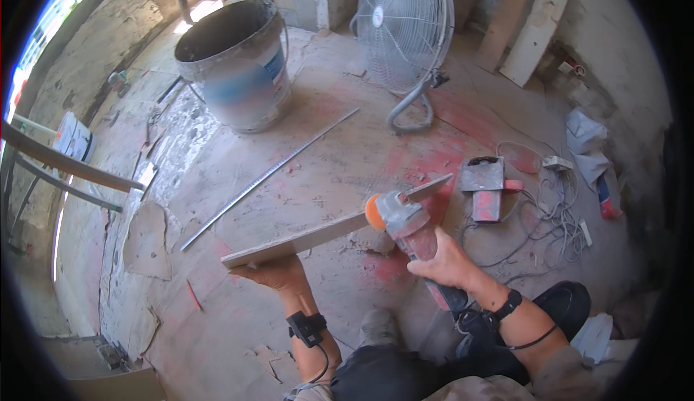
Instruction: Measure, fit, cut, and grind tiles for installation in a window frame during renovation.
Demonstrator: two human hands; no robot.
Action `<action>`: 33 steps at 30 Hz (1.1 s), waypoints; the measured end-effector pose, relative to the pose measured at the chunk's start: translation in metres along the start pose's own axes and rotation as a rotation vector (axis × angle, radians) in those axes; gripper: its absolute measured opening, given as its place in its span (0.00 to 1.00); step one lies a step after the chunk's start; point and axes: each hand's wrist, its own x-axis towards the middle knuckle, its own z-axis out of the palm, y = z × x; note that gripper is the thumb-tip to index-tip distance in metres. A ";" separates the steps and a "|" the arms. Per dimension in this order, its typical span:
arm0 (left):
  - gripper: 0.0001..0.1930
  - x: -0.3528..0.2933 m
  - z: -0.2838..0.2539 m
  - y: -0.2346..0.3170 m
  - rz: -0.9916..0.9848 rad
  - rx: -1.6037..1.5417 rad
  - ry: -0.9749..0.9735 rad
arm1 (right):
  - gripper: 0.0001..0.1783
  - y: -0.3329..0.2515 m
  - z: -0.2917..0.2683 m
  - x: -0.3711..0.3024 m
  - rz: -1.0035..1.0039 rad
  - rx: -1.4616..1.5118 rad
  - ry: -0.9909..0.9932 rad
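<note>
A long, thin grey tile (311, 240) is held up off the floor, its narrow edge slanting up to the right. My left hand (277, 274) grips it from below near its left end, the fingers partly hidden under it. My right hand (444, 262) is wrapped round the body of an angle grinder (406, 217) with a grey head. The grinder's orange disc (374, 212) sits at the tile's edge, right of its middle; I cannot tell whether it touches or spins.
A large dusty bucket (242, 97) and a metal floor fan (405, 25) stand beyond my hands. A metal ruler (271, 177) lies across the dusty floor. At right are a red-and-grey power tool (486, 188), tangled cables (553, 213) and a grey cloth (585, 141). Boards (538, 25) lean on the wall.
</note>
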 end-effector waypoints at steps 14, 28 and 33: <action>0.49 0.000 0.004 0.000 0.016 0.033 0.037 | 0.39 0.020 -0.011 0.009 0.051 0.003 0.027; 0.55 0.001 0.003 0.000 0.011 0.014 -0.007 | 0.36 0.040 -0.025 0.015 0.114 0.078 0.022; 0.52 0.001 0.009 -0.007 0.025 0.022 0.019 | 0.35 0.083 -0.057 0.038 0.220 0.146 0.120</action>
